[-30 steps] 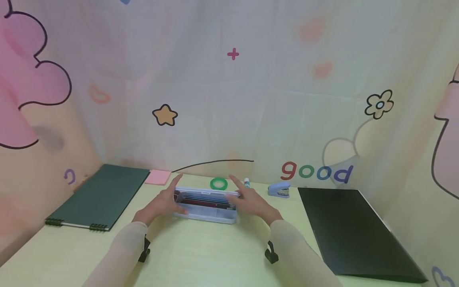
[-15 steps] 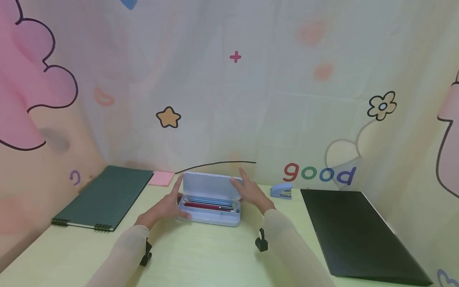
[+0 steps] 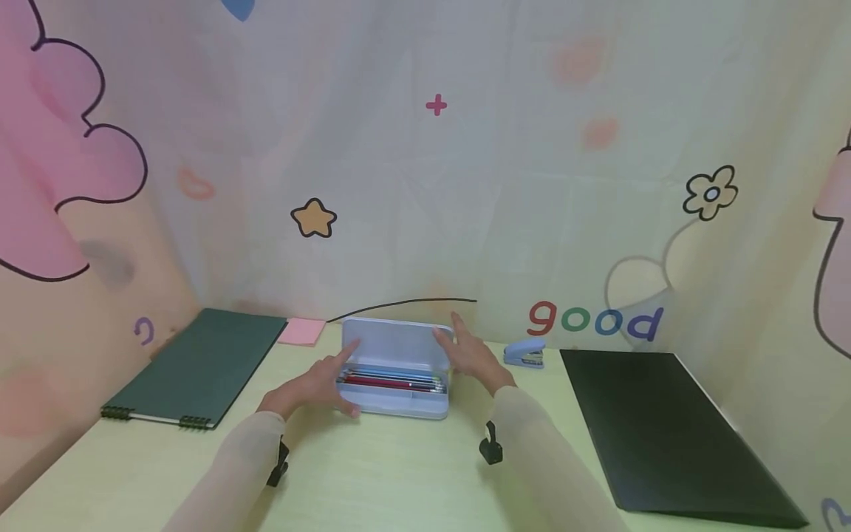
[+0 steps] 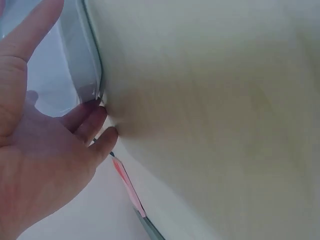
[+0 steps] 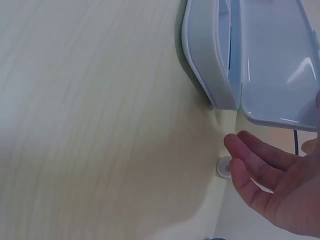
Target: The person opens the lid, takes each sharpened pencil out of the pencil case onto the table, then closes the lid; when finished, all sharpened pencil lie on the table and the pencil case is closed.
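A pale blue pencil case [image 3: 392,406] stands on the table with its lid [image 3: 395,343] raised nearly upright. Several pencils [image 3: 388,382] lie in its rear section, a dark red one among them. My left hand [image 3: 319,383] is at the case's left end, thumb and index finger spread apart; the left wrist view has its other fingertips right at the case's corner [image 4: 90,82]. At the lid's right edge is my right hand [image 3: 473,358], its thumb in front of the lid. Loosely bent fingers [image 5: 257,162] of that hand show below the lid in the right wrist view.
A dark green ring-bound notebook [image 3: 199,366] and pink sticky notes [image 3: 302,332] lie to the left. To the right are a blue stapler [image 3: 524,353] and a large black folder [image 3: 671,428]. A small white round object [image 5: 223,168] shows past my right fingers.
The lid has swung up from half raised to nearly upright, covering the green tape roll behind it. My right hand followed the lid back; my left fingers have loosened from the case's end.
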Motion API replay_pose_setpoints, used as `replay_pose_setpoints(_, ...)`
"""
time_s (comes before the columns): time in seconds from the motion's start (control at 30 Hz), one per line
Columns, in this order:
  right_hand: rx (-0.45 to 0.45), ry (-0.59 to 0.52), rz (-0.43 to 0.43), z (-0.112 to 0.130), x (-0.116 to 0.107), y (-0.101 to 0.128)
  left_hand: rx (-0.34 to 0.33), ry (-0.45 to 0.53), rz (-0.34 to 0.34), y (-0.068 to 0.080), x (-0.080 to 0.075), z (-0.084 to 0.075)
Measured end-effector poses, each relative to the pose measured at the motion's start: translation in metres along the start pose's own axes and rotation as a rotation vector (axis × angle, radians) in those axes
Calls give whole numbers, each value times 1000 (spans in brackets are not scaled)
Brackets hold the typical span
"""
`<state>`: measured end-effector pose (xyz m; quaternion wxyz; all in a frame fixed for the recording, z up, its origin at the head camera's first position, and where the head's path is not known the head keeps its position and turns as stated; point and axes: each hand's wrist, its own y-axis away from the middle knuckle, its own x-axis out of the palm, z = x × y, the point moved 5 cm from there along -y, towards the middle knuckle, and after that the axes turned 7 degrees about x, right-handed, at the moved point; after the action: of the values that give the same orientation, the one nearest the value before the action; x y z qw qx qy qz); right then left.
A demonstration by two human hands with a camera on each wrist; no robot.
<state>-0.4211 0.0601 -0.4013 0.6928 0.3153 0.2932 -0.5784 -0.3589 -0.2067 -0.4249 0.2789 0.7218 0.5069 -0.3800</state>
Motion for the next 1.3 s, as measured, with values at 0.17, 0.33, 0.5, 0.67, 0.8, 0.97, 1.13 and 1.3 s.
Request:
replay_pose_setpoints(0.17,-51,21,-71,7,-9,2,-26,-108,21,-2,2,3)
replay_pose_setpoints(0.33,-111,-21,-258,19,-23,6,-59,-156,23,-1,1,6)
replay_pose_setpoints(0.5,-170,-61,-400,29,-30,15,-75,-164,39,-2,-1,7)
replay_pose_setpoints(0.67,-291,-74,-242,48,-17,20,-93,-154,58,-5,-3,7)
replay_pose_setpoints(0.8,-368,14,-6,59,7,19,-93,-147,64,-8,-2,6)
replay_pose_setpoints(0.97,-366,146,136,60,34,18,-81,-150,81,-10,3,4)
replay_pose_setpoints(1.13,-360,209,160,61,45,15,-88,-143,79,-11,6,2)
replay_pose_setpoints(1.3,-354,277,170,63,51,14,-89,-145,85,-9,6,1)
